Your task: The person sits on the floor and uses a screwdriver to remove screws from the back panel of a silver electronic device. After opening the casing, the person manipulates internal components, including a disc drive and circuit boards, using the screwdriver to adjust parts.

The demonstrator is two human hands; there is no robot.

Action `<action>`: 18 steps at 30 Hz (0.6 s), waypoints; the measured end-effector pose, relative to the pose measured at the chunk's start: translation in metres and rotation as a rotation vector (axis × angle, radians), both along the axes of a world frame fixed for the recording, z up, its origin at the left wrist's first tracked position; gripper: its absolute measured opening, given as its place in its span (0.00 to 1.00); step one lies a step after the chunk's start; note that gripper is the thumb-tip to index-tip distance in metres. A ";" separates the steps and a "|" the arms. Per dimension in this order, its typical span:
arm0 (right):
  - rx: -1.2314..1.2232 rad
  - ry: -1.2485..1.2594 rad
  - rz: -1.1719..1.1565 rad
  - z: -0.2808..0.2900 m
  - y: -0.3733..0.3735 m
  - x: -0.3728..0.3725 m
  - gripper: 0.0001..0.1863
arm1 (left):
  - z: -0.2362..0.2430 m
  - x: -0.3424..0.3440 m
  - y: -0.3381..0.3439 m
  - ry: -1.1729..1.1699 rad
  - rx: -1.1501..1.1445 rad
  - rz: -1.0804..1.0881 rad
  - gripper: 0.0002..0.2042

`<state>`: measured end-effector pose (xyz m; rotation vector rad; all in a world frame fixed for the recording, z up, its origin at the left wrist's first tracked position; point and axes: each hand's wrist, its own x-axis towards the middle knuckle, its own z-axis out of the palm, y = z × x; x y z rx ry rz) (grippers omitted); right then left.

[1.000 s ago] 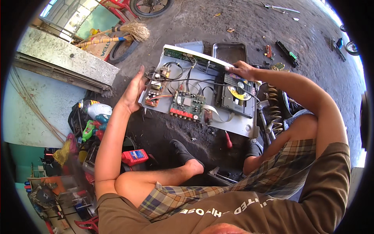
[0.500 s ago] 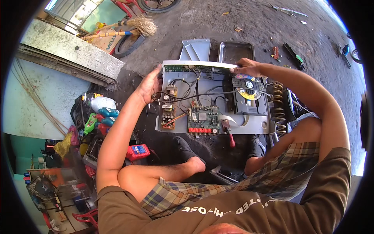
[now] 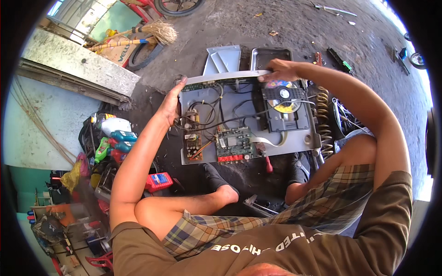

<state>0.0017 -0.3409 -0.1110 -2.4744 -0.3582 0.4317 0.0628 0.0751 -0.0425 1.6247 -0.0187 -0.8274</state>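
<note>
An opened disc player [image 3: 239,108] tilts slightly between my hands, its lid off and its insides facing me. Fingers of my left hand [image 3: 173,103] wrap its left side, the thumb at the front panel's [image 3: 221,78] left end. My right hand [image 3: 281,70] grips that far front panel right of its middle, fingers over the edge. Inside are a brown power board [image 3: 192,138] at left, a green circuit board [image 3: 234,141] at the near edge, and a black disc drive [image 3: 287,108] with a disc at right. A black cable [image 3: 239,117] crosses the chassis.
A grey plastic panel [image 3: 223,60] and a metal tray [image 3: 271,54] lie beyond the player. A coil spring [image 3: 322,122] stands to its right. A red-handled tool [image 3: 269,164] lies near my feet. Bottles [image 3: 122,135] crowd the left, beside a red container [image 3: 159,181].
The player has turned slightly, its right side higher and its left near corner lower. My right hand has moved left and away from me, still gripping the panel. The whole view has shifted a little.
</note>
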 end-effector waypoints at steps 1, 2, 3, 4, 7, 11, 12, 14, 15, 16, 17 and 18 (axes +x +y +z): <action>-0.029 -0.022 0.023 0.010 0.008 0.002 0.51 | -0.005 0.001 0.005 -0.005 -0.041 -0.011 0.35; -0.028 -0.064 0.041 0.020 0.013 -0.001 0.51 | -0.009 0.003 0.011 -0.010 -0.081 -0.021 0.35; -0.027 -0.047 0.031 0.018 0.010 -0.002 0.51 | -0.010 0.002 0.011 -0.011 -0.118 -0.037 0.36; -0.026 -0.031 0.024 0.017 0.007 -0.002 0.51 | -0.013 0.003 0.008 -0.005 -0.137 -0.039 0.34; -0.024 0.003 0.032 0.014 0.000 -0.001 0.50 | -0.008 0.001 0.004 0.107 -0.180 -0.032 0.34; 0.026 0.005 0.040 0.007 0.001 0.000 0.49 | 0.005 0.000 0.010 0.074 -0.143 -0.006 0.32; 0.035 -0.005 0.040 0.004 0.001 -0.001 0.49 | 0.012 0.000 0.011 0.076 -0.154 -0.006 0.31; 0.043 -0.014 0.042 -0.001 0.003 -0.003 0.49 | 0.027 -0.001 0.014 0.007 -0.113 -0.059 0.32; 0.037 -0.018 0.063 -0.008 0.001 -0.001 0.48 | 0.036 -0.003 0.012 -0.028 -0.098 -0.088 0.32; 0.045 -0.009 0.067 -0.013 0.000 -0.002 0.48 | 0.047 -0.006 0.008 -0.010 -0.111 -0.143 0.28; 0.054 0.000 0.071 -0.019 -0.001 -0.005 0.48 | 0.055 -0.010 0.002 -0.045 -0.093 -0.175 0.28; 0.059 -0.054 0.128 -0.025 -0.003 -0.005 0.46 | 0.064 -0.016 -0.006 -0.082 -0.073 -0.205 0.27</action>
